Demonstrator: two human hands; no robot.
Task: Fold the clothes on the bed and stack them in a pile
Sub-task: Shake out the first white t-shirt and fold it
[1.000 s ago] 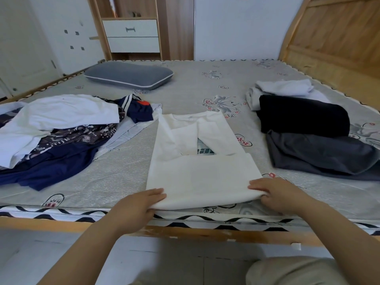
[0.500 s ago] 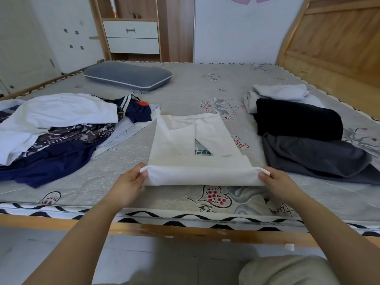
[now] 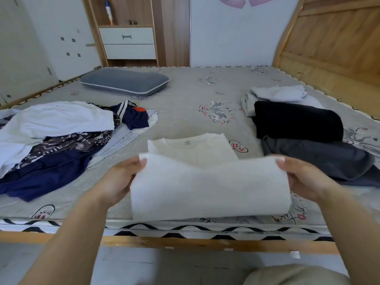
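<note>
**White shirt lifted at near edge of bed, both hands gripping**

Left hand (image 3: 118,179) pinches the left end of the white shirt (image 3: 207,182), right hand (image 3: 304,177) pinches the right end; lower half raised over the near edge of the bed (image 3: 185,112), collar end flat on the mattress; small neck label visible, unreadable; red and black script printed on the mattress cover, illegible; unfolded clothes heap (image 3: 55,136) at the left edge; folded pile (image 3: 304,132) at the right edge, black on grey, white pieces behind; grey pillow (image 3: 125,83) near the far left corner; wooden headboard (image 3: 337,38) right; drawer unit (image 3: 127,43) behind; wall decal cut off at the top.
</note>
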